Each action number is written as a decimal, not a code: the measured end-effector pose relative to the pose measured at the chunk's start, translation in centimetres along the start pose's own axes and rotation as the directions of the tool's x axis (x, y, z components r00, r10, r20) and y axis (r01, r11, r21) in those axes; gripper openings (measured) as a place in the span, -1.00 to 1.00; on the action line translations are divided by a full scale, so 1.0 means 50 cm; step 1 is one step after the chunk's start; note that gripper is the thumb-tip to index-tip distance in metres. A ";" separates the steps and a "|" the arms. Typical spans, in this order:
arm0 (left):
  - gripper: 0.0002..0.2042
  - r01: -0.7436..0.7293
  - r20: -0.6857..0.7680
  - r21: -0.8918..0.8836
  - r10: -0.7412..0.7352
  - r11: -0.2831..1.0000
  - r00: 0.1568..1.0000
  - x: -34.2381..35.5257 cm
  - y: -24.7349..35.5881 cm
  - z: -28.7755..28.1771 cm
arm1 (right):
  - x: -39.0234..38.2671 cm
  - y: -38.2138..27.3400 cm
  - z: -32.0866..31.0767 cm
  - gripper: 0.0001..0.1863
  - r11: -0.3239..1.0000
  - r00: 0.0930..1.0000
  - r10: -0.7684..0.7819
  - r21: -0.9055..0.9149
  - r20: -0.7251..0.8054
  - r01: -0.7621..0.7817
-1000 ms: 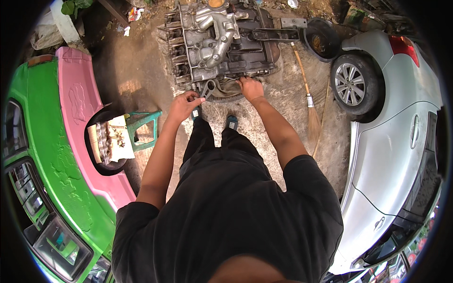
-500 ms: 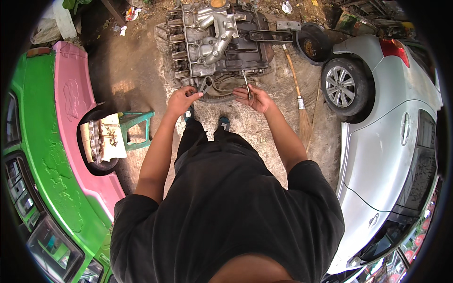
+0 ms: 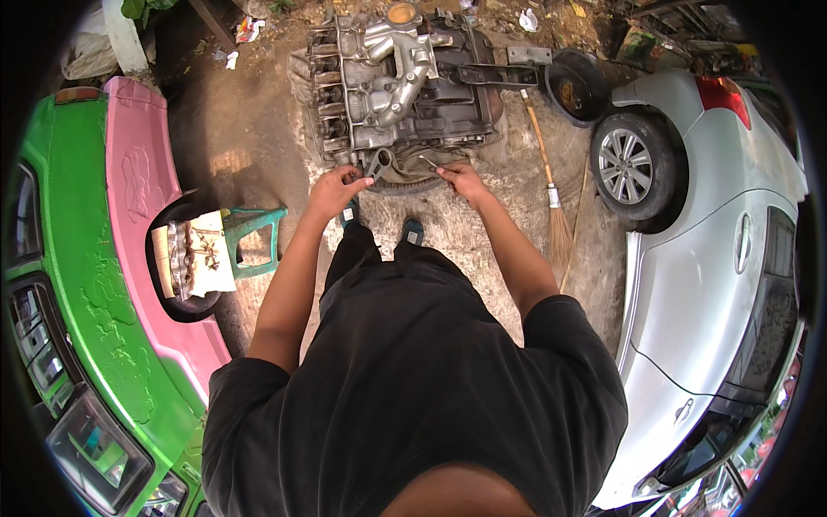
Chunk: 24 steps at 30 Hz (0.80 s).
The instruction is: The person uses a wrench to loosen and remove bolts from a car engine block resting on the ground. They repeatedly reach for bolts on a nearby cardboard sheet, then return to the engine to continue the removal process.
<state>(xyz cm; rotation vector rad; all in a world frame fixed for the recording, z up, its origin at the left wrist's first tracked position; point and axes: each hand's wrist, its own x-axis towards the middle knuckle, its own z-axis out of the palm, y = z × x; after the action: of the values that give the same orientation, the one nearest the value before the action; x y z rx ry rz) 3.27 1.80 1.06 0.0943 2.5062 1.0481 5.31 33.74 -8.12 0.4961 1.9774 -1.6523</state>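
My left hand (image 3: 334, 191) is closed, thumb and fingertips together at the lower end of a grey metal bracket (image 3: 380, 161) with a round hole. My right hand (image 3: 463, 183) is closed around a slim silver wrench (image 3: 430, 162), whose free end points up and left toward the engine. Just beyond both hands lies a large engine block (image 3: 452, 116) on the ground, with a silver intake manifold (image 3: 403, 84) on top. A curved, toothed-looking rim (image 3: 409, 187) shows at its near side, between my hands.
A broom (image 3: 554, 202) and a round black pan (image 3: 575, 86) lie right of the engine. A silver car (image 3: 689, 284) stands at right, a green and pink vehicle (image 3: 129, 250) at left. Beside the latter, a green stool (image 3: 258, 241) stands near a metal part on cardboard (image 3: 211, 258).
My right fingers have closed around the wrench, which has swung from nearly upright to pointing up-left. My left hand remains by the bracket. The whole view has shifted slightly.
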 end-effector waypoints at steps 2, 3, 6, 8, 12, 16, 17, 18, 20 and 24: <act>-0.50 0.001 0.004 0.000 -0.001 1.000 1.000 -0.002 0.001 -0.002 | 0.003 -0.006 0.021 -0.59 0.964 0.990 -0.117 -0.247 -0.081 0.093; -0.50 -0.003 0.001 0.003 0.003 1.000 1.000 -0.002 0.003 -0.003 | 0.006 -0.015 0.029 -0.59 0.923 0.982 -0.134 -0.378 -0.135 0.074; -0.52 0.007 0.007 0.012 -0.007 1.000 1.000 -0.003 0.008 -0.005 | 0.006 -0.047 0.042 -0.67 0.808 0.964 -0.223 -0.581 -0.146 0.099; -0.52 0.009 0.004 0.011 -0.009 1.000 1.000 -0.003 0.012 -0.008 | 0.009 -0.066 0.052 -0.71 0.721 0.948 -0.291 -0.681 -0.127 0.130; -0.54 0.015 0.016 -0.010 -0.015 1.000 1.000 -0.003 0.016 -0.010 | 0.023 -0.083 0.063 -0.73 0.585 0.926 -0.371 -0.792 -0.068 0.176; -0.57 0.018 0.012 -0.039 -0.017 0.999 1.000 -0.005 0.015 -0.008 | 0.035 -0.082 0.066 -0.74 0.516 0.901 -0.432 -0.828 -0.030 0.220; -0.58 0.022 0.016 -0.044 -0.021 0.999 1.000 -0.005 0.014 -0.007 | 0.037 -0.080 0.067 -0.74 0.501 0.893 -0.450 -0.834 -0.021 0.233; -0.58 0.020 0.012 -0.044 -0.020 0.999 1.000 -0.005 0.013 -0.006 | 0.038 -0.078 0.067 -0.74 0.489 0.890 -0.455 -0.840 -0.017 0.234; -0.59 0.020 0.006 -0.034 -0.020 0.999 1.000 -0.004 0.010 -0.004 | 0.041 -0.072 0.069 -0.74 0.477 0.888 -0.460 -0.850 -0.024 0.224; -0.56 0.017 0.006 -0.040 -0.016 0.999 1.000 -0.004 0.006 -0.003 | 0.060 -0.039 0.067 -0.70 0.473 0.886 -0.459 -0.861 -0.062 0.185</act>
<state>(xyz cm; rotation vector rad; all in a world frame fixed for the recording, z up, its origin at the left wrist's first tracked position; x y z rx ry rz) 3.36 1.87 1.46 0.0646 2.4751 1.0896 2.27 29.95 -8.77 -0.0542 2.9203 -0.5678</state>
